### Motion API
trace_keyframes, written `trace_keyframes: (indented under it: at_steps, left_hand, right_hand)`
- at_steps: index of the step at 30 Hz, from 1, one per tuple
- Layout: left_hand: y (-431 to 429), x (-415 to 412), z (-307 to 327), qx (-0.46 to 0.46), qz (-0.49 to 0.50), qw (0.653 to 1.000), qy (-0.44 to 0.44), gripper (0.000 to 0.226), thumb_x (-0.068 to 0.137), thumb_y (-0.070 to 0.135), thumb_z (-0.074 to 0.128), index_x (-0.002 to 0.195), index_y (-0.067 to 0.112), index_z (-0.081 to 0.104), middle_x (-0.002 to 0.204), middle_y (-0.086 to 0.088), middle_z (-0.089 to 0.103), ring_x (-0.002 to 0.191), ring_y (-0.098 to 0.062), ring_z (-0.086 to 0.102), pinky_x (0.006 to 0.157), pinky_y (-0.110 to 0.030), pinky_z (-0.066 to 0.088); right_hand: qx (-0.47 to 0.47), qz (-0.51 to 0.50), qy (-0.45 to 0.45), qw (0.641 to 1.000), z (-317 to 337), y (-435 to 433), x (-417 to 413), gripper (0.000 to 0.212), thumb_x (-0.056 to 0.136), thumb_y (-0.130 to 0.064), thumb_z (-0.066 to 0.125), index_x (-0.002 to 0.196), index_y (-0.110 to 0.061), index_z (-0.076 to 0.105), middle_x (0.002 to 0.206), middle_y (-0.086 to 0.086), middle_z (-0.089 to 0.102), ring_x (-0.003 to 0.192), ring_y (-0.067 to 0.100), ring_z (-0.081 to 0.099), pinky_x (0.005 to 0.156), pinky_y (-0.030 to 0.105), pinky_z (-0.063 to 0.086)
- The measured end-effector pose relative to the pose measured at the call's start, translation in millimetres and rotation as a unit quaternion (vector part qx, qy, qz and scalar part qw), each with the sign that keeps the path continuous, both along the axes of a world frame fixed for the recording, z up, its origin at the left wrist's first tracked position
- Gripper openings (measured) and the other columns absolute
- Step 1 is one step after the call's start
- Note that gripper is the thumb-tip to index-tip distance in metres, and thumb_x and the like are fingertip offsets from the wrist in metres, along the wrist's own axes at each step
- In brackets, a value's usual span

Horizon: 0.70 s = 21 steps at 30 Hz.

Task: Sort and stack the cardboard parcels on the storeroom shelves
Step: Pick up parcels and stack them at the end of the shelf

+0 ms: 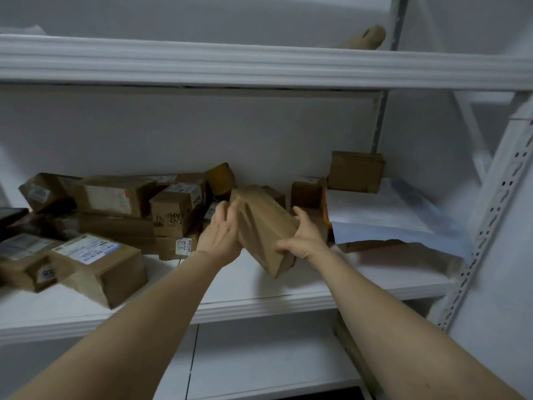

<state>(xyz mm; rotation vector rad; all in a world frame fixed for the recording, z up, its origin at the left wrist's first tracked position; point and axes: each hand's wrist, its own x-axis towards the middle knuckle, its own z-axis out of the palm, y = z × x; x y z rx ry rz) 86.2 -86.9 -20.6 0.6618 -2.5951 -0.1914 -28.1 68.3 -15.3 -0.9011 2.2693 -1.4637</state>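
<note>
Two hands hold one brown parcel [262, 226], tipped on a slant over the middle shelf [259, 307]. The left hand [220, 235] lies flat on its side with straight fingers, likely to steady it. The right hand [302, 238] curls round the low corner, likely to take the weight. The parcel is between the messy pile [115, 197] and the white bag [375, 217]. It seems lifted off the shelf, but blur makes that hard to tell. The bare spot below looks good for a neat stack.
</note>
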Motion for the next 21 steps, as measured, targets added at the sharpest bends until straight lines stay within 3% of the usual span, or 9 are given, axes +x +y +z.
trace_keyframes:
  at_steps: [4,9,13,16,18,21]
  left_hand:
    - [-14.4,12.6,8.3,-0.096,0.000,0.995,-0.002,0.099,0.082,0.017,0.070,0.152,0.019,-0.001,0.157,-0.008,0.004,0.146,-0.027,0.003,0.118,-0.037,0.017]
    - [-28.4,21.7,12.9,-0.152,-0.035,0.986,-0.054,0.097,0.083,0.009,0.063,0.153,0.020,-0.004,0.160,-0.001,-0.002,0.148,-0.020,-0.007,0.120,-0.036,0.000]
    - [-27.4,24.6,13.9,-0.180,-0.084,0.974,-0.111,0.099,0.082,0.016,0.063,0.153,0.018,-0.005,0.159,-0.002,0.009,0.148,-0.018,0.001,0.120,-0.037,-0.005]
    - [-27.5,26.6,16.1,-0.202,-0.101,0.968,-0.112,0.094,0.077,0.021,0.068,0.151,0.020,0.010,0.150,-0.005,0.025,0.143,-0.024,0.016,0.120,-0.038,-0.001]
    - [-28.4,31.1,16.0,-0.217,-0.103,0.966,-0.099,0.083,0.075,0.021,0.070,0.144,0.021,0.025,0.143,-0.006,0.031,0.137,-0.028,0.024,0.119,-0.040,0.010]
    - [-31.0,41.5,10.8,-0.272,-0.094,0.955,-0.067,0.075,0.068,0.020,0.073,0.134,0.014,0.039,0.133,-0.011,0.041,0.126,-0.034,0.037,0.110,-0.045,0.028]
  right_hand:
    - [0.081,0.016,0.117,0.990,-0.9,-14.1,15.7,0.103,0.065,-0.010,0.082,0.150,-0.020,0.025,0.149,0.004,0.028,0.137,0.025,0.028,0.112,0.036,0.032]
    - [0.128,0.041,0.226,0.965,-0.9,-15.2,34.7,0.092,0.066,-0.007,0.078,0.143,-0.018,0.031,0.141,0.003,0.029,0.133,0.021,0.025,0.108,0.031,0.028]
    - [0.103,0.041,0.252,0.961,-5.5,-13.9,44.4,0.089,0.066,-0.007,0.079,0.140,-0.017,0.031,0.139,0.005,0.024,0.130,0.021,0.027,0.109,0.032,0.029]
    - [0.106,0.043,0.297,0.948,-11.6,-14.9,48.2,0.088,0.066,-0.008,0.079,0.139,-0.018,0.031,0.138,0.005,0.022,0.131,0.023,0.028,0.106,0.030,0.031]
    - [0.096,0.036,0.253,0.962,-14.3,-15.3,51.2,0.088,0.068,-0.018,0.082,0.140,-0.021,0.029,0.141,0.004,0.019,0.130,0.025,0.030,0.102,0.032,0.037]
    - [0.013,-0.023,-0.013,1.000,-9.6,-12.5,55.4,0.091,0.079,-0.052,0.069,0.148,-0.031,0.015,0.153,0.003,0.015,0.137,0.031,0.028,0.097,0.040,0.042]
